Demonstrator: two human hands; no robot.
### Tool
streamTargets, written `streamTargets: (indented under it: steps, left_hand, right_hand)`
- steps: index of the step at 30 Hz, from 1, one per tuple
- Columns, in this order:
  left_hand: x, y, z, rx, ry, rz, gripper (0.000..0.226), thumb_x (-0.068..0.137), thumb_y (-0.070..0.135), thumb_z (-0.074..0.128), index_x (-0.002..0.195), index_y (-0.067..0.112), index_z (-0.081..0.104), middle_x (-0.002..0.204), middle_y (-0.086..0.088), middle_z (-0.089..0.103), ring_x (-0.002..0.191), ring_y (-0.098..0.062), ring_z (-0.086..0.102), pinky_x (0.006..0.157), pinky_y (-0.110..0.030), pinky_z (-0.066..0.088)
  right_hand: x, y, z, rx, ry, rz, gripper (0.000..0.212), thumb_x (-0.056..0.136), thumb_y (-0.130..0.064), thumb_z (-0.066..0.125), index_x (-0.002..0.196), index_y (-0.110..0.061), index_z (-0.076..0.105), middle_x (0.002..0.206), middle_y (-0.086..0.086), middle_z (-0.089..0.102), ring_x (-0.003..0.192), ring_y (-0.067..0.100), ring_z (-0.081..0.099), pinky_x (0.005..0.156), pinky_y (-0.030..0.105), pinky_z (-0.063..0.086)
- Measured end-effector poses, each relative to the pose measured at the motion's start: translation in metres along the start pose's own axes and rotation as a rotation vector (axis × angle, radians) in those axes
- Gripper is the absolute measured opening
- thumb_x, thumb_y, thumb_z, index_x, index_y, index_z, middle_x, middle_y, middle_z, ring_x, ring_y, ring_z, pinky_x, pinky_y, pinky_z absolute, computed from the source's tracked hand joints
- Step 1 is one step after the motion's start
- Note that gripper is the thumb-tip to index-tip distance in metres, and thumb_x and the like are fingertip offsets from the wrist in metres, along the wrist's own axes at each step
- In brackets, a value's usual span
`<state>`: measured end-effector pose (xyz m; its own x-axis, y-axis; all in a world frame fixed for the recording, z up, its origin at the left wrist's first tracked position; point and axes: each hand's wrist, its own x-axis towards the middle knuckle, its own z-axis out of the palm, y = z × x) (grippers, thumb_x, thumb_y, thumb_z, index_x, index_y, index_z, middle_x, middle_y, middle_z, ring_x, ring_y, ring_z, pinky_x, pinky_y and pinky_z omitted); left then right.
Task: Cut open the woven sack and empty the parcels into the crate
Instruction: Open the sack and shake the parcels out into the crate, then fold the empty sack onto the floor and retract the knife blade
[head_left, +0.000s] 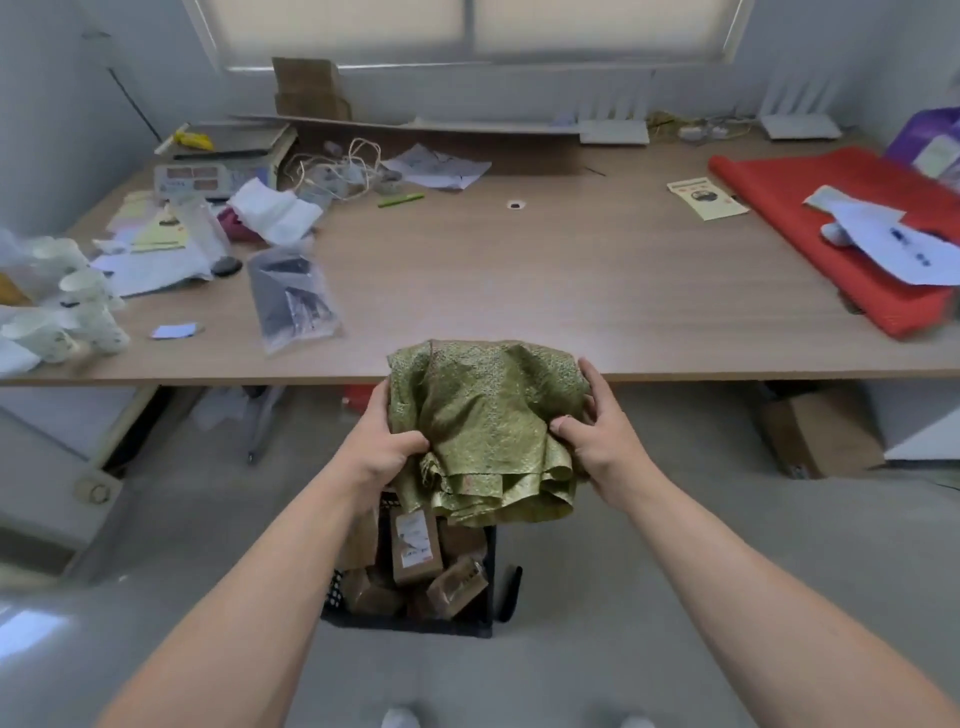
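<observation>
Both of your hands are on the green woven sack (483, 415), which is bunched into a crumpled bundle between them at the near edge of the wooden table (571, 291). Your left hand (387, 441) grips its left side with the fingers curled into the folds. Your right hand (597, 441) clamps the right side, thumb pressed on the front and fingers wrapped behind. Neither hand is nearer; the sack sits squarely between them.

The relation that matters is vertical. The sack's loose hem hangs downward, and straight below it on the floor stands the black lattice crate (335, 587), with brown cardboard parcels (415, 545) piled inside. The sack looks limp and flat, so it is probably empty, though you cannot see into its folds.

If anything is left inside, a shake with the hem kept pointing down would drop it into the crate rather than beside it. Otherwise the table top lies just ahead of your fingers as a place to set the sack down.
</observation>
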<state>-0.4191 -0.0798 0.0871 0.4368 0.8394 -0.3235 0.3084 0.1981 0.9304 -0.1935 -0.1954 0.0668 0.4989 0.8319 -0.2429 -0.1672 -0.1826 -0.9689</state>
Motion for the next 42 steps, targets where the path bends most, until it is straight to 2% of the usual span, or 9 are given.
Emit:
streamTargets:
  steps: [4,8,12,17,22,28,34,38,42]
  left_hand:
    - [-0.014,-0.059,0.082,0.017,0.059,-0.132,0.078,0.082,-0.012,0.056,0.145,0.026,0.031,0.117,-0.002,0.063,0.1,-0.015,0.063,0.088,-0.036,0.052]
    - [-0.015,-0.14,0.141,0.092,0.091,-0.281,0.078,0.079,0.0,0.059,0.145,0.031,0.033,0.122,-0.001,0.063,0.111,-0.022,0.062,0.101,-0.048,0.048]
    - [-0.005,-0.223,0.187,0.188,0.14,-0.413,0.079,0.08,0.004,0.059,0.147,0.035,0.031,0.122,0.0,0.062,0.111,-0.026,0.058,0.099,-0.043,0.047]
    - [0.014,-0.336,0.232,0.272,0.116,-0.52,0.078,0.086,0.003,0.056,0.15,0.035,0.026,0.122,0.002,0.059,0.108,-0.025,0.057,0.085,-0.032,0.044]
    - [0.044,-0.453,0.265,0.351,0.1,-0.577,0.076,0.086,0.001,0.054,0.15,0.033,0.027,0.127,-0.004,0.061,0.118,-0.032,0.057,0.1,-0.042,0.046]
    - [0.086,-0.595,0.294,0.437,0.046,-0.624,0.074,0.085,0.004,0.051,0.148,0.034,0.027,0.114,-0.007,0.061,0.104,-0.037,0.06,0.09,-0.049,0.054]
    - [0.126,-0.701,0.301,0.5,0.015,-0.672,0.047,0.082,0.006,0.047,0.122,0.028,0.038,0.092,-0.008,0.058,0.092,-0.038,0.062,0.076,-0.051,0.059]
    - [0.136,-0.742,0.299,0.56,0.003,-0.713,0.056,0.082,0.006,0.048,0.133,0.027,0.036,0.1,-0.008,0.054,0.105,-0.038,0.058,0.088,-0.047,0.054]
    - [0.14,-0.766,0.293,0.548,0.017,-0.741,0.061,0.08,0.009,0.052,0.135,0.027,0.034,0.109,-0.011,0.053,0.104,-0.037,0.056,0.09,-0.046,0.052]
  right_hand:
    - [-0.004,0.057,-0.064,-0.106,-0.036,0.135,0.079,0.085,0.009,0.055,0.15,-0.028,0.031,0.132,0.005,0.055,0.12,0.019,0.059,0.101,0.046,0.051]
    - [-0.003,0.134,-0.107,-0.227,-0.057,0.3,0.074,0.069,-0.007,0.058,0.137,-0.031,0.041,0.12,0.005,0.065,0.107,0.018,0.066,0.097,0.048,0.053]
    - [0.002,0.224,-0.13,-0.348,-0.029,0.424,0.061,0.075,-0.009,0.059,0.129,-0.031,0.041,0.108,-0.004,0.062,0.104,0.022,0.063,0.094,0.045,0.053]
    - [0.008,0.355,-0.147,-0.415,0.018,0.57,0.053,0.079,-0.011,0.057,0.127,-0.027,0.041,0.102,-0.003,0.061,0.1,0.024,0.062,0.091,0.044,0.053]
    - [0.027,0.485,-0.156,-0.424,0.065,0.657,0.046,0.083,-0.004,0.057,0.124,-0.02,0.043,0.1,0.001,0.06,0.099,0.024,0.061,0.088,0.036,0.05]
    - [0.055,0.637,-0.166,-0.495,0.026,0.732,0.037,0.077,-0.008,0.06,0.109,-0.02,0.047,0.089,0.003,0.062,0.083,0.022,0.062,0.066,0.028,0.049]
    - [0.087,0.739,-0.167,-0.606,-0.119,0.776,0.038,0.076,-0.013,0.065,0.109,-0.023,0.049,0.097,0.005,0.062,0.084,0.02,0.06,0.061,0.027,0.047]
    - [0.099,0.776,-0.162,-0.747,-0.303,0.81,0.044,0.072,-0.023,0.07,0.113,-0.02,0.053,0.103,0.008,0.064,0.084,0.019,0.059,0.053,0.023,0.04]
    - [0.107,0.792,-0.159,-0.841,-0.401,0.794,0.062,0.074,-0.027,0.077,0.127,-0.019,0.045,0.118,0.007,0.06,0.1,0.024,0.057,0.068,0.027,0.047]
